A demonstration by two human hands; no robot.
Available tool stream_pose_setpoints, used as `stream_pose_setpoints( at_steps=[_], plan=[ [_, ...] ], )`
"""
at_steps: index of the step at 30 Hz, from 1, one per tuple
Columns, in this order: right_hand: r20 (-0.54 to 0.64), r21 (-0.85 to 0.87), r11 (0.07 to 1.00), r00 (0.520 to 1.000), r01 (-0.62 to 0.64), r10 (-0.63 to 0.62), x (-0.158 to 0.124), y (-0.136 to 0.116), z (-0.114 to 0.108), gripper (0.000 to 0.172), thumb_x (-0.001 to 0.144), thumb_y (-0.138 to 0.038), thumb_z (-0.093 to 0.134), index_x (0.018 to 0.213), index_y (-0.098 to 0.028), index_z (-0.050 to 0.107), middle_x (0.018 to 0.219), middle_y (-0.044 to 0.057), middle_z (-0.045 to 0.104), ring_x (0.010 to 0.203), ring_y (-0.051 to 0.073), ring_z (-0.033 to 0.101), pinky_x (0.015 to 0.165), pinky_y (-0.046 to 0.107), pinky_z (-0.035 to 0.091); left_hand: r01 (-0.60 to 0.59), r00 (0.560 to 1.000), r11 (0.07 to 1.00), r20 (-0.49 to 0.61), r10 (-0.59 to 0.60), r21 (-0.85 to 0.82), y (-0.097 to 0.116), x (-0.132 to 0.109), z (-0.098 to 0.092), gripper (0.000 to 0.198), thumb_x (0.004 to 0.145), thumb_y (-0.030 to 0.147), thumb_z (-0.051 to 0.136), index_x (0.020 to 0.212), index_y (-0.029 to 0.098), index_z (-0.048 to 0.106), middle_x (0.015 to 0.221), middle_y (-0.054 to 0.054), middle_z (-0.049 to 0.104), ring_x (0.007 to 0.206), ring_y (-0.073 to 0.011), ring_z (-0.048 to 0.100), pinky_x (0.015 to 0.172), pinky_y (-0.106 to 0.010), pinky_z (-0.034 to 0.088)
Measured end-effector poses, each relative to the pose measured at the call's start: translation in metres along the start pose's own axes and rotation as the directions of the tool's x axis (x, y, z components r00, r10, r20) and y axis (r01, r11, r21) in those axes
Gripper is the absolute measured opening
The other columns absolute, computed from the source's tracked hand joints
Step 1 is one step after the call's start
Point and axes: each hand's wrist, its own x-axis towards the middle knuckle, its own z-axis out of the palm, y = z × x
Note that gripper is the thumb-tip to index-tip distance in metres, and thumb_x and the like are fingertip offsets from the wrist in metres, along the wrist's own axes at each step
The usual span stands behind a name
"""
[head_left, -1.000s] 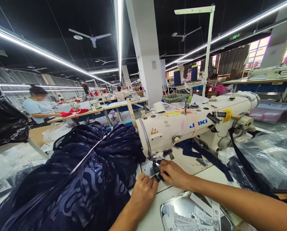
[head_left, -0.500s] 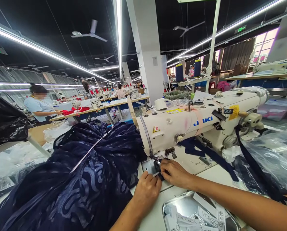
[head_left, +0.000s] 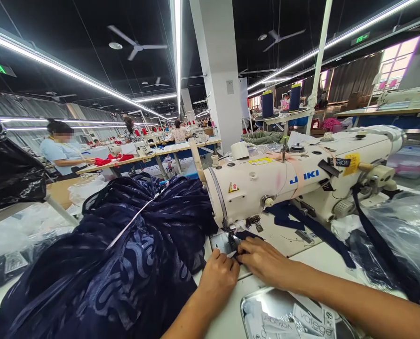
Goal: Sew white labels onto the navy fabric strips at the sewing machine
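Observation:
A white sewing machine [head_left: 252, 188] stands before me, its needle and presser foot [head_left: 233, 241] over a shiny metal plate [head_left: 220, 243]. Just in front of the foot, my left hand [head_left: 219, 273] is closed, fingertips pinching a small piece of navy fabric that mostly hides under them. Close beside it on the right, my right hand [head_left: 264, 261] is closed on the same fabric, a bit of which [head_left: 250, 235] shows beyond the knuckles. Left of the machine head lies a big gathered heap of sheer navy cloth [head_left: 132, 263] with a white strip [head_left: 135, 220] across it.
A metal tray [head_left: 244, 310] with printed labels sits near my right forearm. Navy strips [head_left: 322, 235] and a clear plastic bag [head_left: 403, 226] lie at the right. Black plastic [head_left: 15, 165] hangs at the far left. A person in light blue [head_left: 63, 148] works farther off.
The whole view has shifted slightly to the right. My right hand lies a little flatter beside the presser foot; more navy fabric shows beyond it. My left hand stays near the same spot.

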Motion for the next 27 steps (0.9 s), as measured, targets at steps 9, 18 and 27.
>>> stream_pose_setpoints(
  at_steps=[9,18,27],
  plan=[
    [0.139,-0.272,0.919,0.957,0.284,-0.255,0.002,0.005,-0.008,0.018,0.077,-0.007,0.046,0.089,-0.013,0.059,0.086,0.009,0.057,0.079,0.020,0.049,0.066,0.030,0.041,0.018,0.997,0.965,0.074,0.002,-0.262,-0.013,-0.008,-0.025,0.011,0.076,0.010,0.049,0.073,0.018,0.056,0.090,-0.003,0.063,0.089,-0.0174,0.054,0.082,-0.035,0.041],
    [0.110,-0.180,0.951,0.966,0.250,-0.233,0.012,0.032,-0.014,0.028,0.077,-0.003,0.045,0.100,-0.009,0.058,0.099,0.014,0.060,0.086,0.022,0.055,0.075,0.033,0.044,0.173,0.985,0.967,0.062,-0.164,-0.187,0.013,0.013,0.012,0.020,0.068,-0.003,0.045,0.065,0.015,0.054,0.072,-0.005,0.064,0.068,-0.0161,0.059,0.072,-0.030,0.049],
    [0.117,-0.172,0.951,0.964,0.255,-0.238,0.010,0.036,-0.015,0.032,0.078,-0.003,0.042,0.107,-0.007,0.055,0.110,0.017,0.057,0.090,0.024,0.058,0.069,0.033,0.049,0.215,0.977,0.960,0.049,-0.209,-0.177,0.014,0.013,0.014,0.024,0.070,-0.005,0.040,0.071,0.015,0.054,0.077,-0.006,0.065,0.070,-0.0153,0.060,0.074,-0.030,0.050]
  ],
)
